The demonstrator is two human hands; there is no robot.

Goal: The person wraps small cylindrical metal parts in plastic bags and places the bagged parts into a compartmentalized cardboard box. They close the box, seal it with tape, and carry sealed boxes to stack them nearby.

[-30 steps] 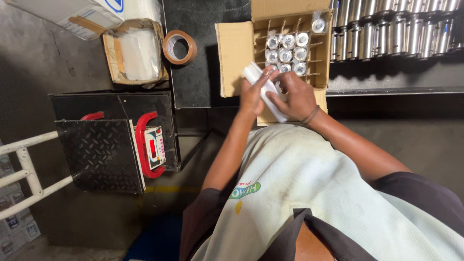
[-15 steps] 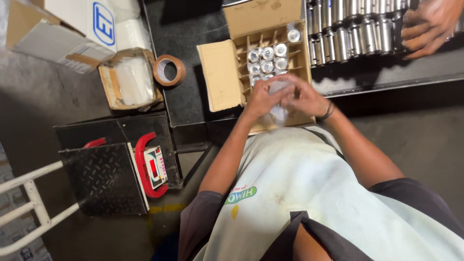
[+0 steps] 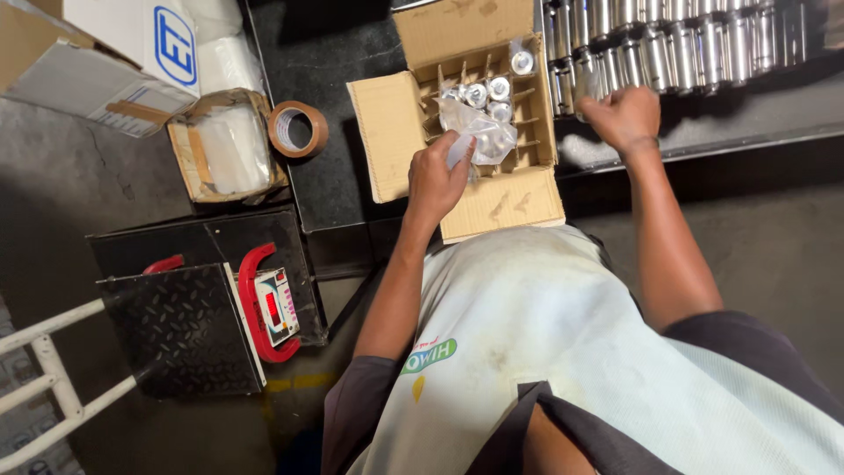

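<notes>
Left hand (image 3: 435,180) grip around plastic-wrapped part (image 3: 479,136)

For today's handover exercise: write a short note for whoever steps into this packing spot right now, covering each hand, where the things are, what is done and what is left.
Left hand: holds a clear plastic bag over the divided cardboard box.
Right hand: closed at the row of metal cans on the shelf; whether it grips one, I cannot tell.
Done: several cans sit in the box's back cells.
Left: the front cells look unfilled; many cans remain on the shelf.
Tape roll lies left of the box.
</notes>
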